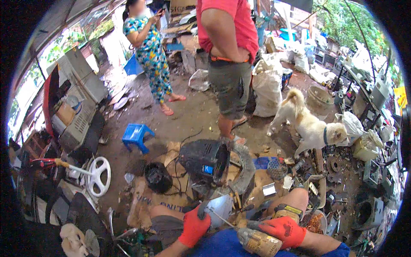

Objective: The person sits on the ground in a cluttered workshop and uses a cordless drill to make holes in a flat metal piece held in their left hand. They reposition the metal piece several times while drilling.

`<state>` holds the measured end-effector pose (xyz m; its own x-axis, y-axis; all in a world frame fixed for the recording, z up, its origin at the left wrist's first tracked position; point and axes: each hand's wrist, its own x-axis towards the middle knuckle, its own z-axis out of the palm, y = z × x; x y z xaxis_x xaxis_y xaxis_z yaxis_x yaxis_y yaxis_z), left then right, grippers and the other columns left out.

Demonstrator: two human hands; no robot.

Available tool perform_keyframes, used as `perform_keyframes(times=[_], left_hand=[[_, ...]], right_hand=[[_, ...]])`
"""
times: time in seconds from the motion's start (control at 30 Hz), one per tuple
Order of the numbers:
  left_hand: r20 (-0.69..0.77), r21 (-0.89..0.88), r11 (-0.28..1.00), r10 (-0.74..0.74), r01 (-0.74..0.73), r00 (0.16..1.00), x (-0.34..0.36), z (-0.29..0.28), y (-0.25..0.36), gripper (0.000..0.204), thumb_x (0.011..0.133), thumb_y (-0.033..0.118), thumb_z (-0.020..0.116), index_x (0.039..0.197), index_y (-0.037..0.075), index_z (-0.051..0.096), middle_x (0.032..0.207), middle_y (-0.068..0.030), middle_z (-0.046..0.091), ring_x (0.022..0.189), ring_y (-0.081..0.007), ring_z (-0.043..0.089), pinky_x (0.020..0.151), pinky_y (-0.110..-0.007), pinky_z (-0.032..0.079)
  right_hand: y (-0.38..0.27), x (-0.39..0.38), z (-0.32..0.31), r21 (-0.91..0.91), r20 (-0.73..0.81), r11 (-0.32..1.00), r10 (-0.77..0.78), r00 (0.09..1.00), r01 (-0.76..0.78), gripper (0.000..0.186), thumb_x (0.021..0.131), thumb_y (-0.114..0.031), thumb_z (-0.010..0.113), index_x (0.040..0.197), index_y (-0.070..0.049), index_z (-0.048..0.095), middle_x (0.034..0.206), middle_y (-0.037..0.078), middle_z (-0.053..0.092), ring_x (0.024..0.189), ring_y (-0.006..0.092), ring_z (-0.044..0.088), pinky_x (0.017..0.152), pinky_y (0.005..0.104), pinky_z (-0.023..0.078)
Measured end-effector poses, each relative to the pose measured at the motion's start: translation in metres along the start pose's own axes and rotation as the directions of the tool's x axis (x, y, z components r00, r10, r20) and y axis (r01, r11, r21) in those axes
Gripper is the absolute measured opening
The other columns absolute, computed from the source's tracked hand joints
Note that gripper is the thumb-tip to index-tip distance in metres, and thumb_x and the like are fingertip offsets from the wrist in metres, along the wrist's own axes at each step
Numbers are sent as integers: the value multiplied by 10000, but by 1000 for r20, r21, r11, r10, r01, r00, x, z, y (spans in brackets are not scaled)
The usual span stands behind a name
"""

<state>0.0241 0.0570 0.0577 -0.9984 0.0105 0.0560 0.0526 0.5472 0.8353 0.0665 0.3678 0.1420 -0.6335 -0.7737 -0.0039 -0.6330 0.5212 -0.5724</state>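
Note:
My left hand [196,228], in a red glove with dark fingertips, grips a pale grey metal piece [219,207] at its left edge. My right hand [280,231], also red-gloved, is closed on a worn yellowish tool [256,242] with a cylindrical body. A thin metal shaft [220,217] runs diagonally from the tool area across the grey piece; its exact attachment is unclear. Just beyond sits a black appliance housing [199,156] beside a grey ring [244,171]. A yellow-and-black object [287,210] lies by my right leg.
Two people stand ahead, one in red [227,25], one in floral clothes [150,73] holding a phone. A white dog [312,130] stands at right among scrap and sacks [267,90]. A blue stool [136,133], white wheel [98,175] and black bucket-like part [156,175] are at left.

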Motion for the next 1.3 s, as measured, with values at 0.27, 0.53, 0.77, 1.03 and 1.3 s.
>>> perform_keyframes(times=[0.27, 0.53, 0.77, 1.03, 1.3], left_hand=[[35, 48, 997, -62, 60, 997, -5, -2, -5, 374, 752, 193, 611, 1094, 45, 630, 841, -200, 660, 777, -347, 643, 729, -401, 502], [-89, 200, 963, -167, 181, 982, -18, 6, 6, 432, 781, 174, 650, 1144, -48, 567, 1090, -181, 614, 950, -290, 597, 852, -395, 469], [5, 99, 990, -101, 100, 995, -3, -4, 7, 412, 817, 96, 579, 1201, -49, 538, 1147, -157, 590, 1004, -260, 581, 871, -370, 465], [173, 47, 991, -133, 126, 976, 10, 6, 32, 407, 839, 86, 574, 1216, -59, 529, 1184, -170, 575, 1019, -268, 574, 877, -373, 460], [61, 72, 997, 25, -29, 998, 33, 18, 30, 475, 759, 48, 556, 1218, -69, 524, 1192, -176, 565, 1071, -275, 540, 953, -373, 401]], right_hand=[[-1, -5, 5, 36, -57, 999, 0, 998, 2, 756, 694, -342, 676, 1338, -53, 405, 1055, 178, 604, 897, 353, 625, 707, 415, 514], [6, -19, 26, 78, -267, 995, -36, 963, 59, 828, 641, -280, 649, 1382, -94, 331, 923, 149, 573, 789, 337, 608, 648, 437, 501], [7, -29, 47, 83, -472, 992, -47, 880, 97, 810, 648, -274, 667, 1365, -96, 336, 860, 135, 580, 720, 319, 613, 605, 428, 498], [10, -51, 42, 170, -476, 985, 71, 877, 12, 791, 656, -307, 669, 1348, -95, 350, 845, 130, 596, 758, 322, 623, 623, 425, 498], [16, -88, 21, 286, -358, 955, 185, 915, -81, 843, 675, -294, 692, 1406, -107, 315, 1085, 158, 586, 975, 310, 613, 787, 395, 502]])
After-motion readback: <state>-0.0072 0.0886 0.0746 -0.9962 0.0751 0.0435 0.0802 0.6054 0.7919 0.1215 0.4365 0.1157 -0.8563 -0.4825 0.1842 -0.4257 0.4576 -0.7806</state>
